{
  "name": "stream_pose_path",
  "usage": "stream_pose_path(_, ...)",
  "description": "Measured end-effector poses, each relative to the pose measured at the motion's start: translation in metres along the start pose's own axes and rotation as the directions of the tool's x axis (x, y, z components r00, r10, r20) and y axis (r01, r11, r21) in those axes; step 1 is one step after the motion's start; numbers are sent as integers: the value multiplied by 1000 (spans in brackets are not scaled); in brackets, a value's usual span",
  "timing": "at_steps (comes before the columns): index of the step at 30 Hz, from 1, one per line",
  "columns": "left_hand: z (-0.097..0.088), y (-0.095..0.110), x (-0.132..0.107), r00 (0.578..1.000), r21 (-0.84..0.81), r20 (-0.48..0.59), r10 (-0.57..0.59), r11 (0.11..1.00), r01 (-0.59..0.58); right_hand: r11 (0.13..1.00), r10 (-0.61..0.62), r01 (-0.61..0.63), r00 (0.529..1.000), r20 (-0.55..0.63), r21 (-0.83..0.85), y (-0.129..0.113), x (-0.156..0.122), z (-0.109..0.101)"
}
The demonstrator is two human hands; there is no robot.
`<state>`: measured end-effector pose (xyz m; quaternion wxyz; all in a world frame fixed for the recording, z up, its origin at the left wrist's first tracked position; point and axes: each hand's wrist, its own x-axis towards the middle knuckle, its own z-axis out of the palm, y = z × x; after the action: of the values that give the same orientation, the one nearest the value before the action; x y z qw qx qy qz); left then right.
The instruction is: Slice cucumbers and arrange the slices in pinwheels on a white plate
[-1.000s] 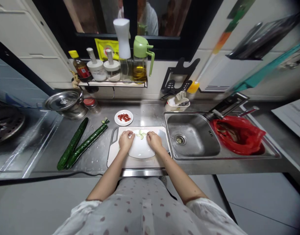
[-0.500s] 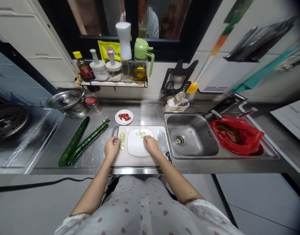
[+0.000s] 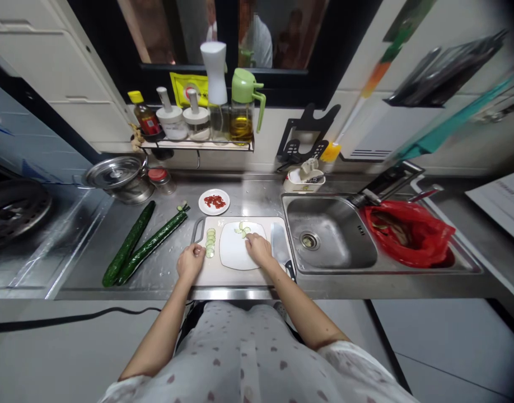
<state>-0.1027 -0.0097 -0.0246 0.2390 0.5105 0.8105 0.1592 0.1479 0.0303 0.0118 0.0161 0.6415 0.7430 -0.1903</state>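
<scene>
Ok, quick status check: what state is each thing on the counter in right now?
Left hand: resting on the cutting board, by a column of cucumber slices.
Right hand: on the white plate, at the few slices on its far edge.
Cleaver: lying flat, unheld.
Two cucumbers: one whole, one end cut.
Small dish: holds red bits.
Sink: empty.
Red bag: open.

The cutting board lies on the worktop, at its front edge. On the board sits a plate, with cucumber slices left of it and a knife right. Left of the board lie two cucumbers; behind it, a small dish; right of it, the sink.
</scene>
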Motion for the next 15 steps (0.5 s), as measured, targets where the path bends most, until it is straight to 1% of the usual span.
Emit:
stream_pose_path(8, -5, 11, -13, 998, 91, 57, -28, 996, 23, 1000, 10, -9, 1000, -15, 20, 4, -3, 0)
stream_pose_path(11, -5, 14, -18, 998, 101, 57, -19, 995, 13, 1000, 29, -28, 999, -24, 14, 8, -3, -2)
stream_pose_path(15, -5, 15, -20, 999, 103, 42, -6, 995, 2, 999, 44, -44, 999, -2, 0, 9, 1, -5)
